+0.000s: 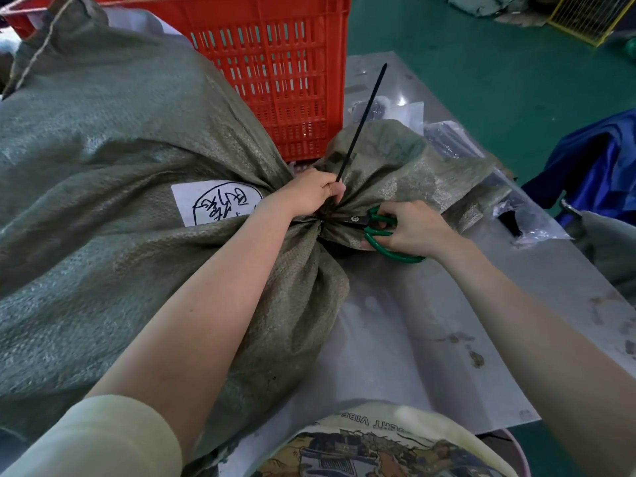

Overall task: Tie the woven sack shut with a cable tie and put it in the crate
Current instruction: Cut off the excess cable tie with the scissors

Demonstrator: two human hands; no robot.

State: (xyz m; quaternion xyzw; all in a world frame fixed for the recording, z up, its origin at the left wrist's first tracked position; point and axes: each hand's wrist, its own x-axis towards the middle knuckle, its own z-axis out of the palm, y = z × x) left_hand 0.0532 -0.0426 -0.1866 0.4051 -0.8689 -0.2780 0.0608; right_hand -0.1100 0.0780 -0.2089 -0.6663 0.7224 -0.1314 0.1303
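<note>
A large grey-green woven sack (113, 160) lies across the table, its neck gathered to a tight point at the centre. A white handwritten label (213, 201) is stuck near the neck. My left hand (315, 192) grips the neck and pinches the long tail of a black cable tie (361, 123), which sticks up and away. My right hand (414, 230) holds green-handled scissors (377, 225), their dark blades pointing left at the cinched neck. The red slatted crate (275, 63) stands just behind the sack.
The grey table top (430, 339) carries clear plastic bags (444, 132) of dark items to the right of the sack mouth. Blue fabric (599, 160) lies off the right edge. A yellow wire frame (585, 18) sits on the green floor far right.
</note>
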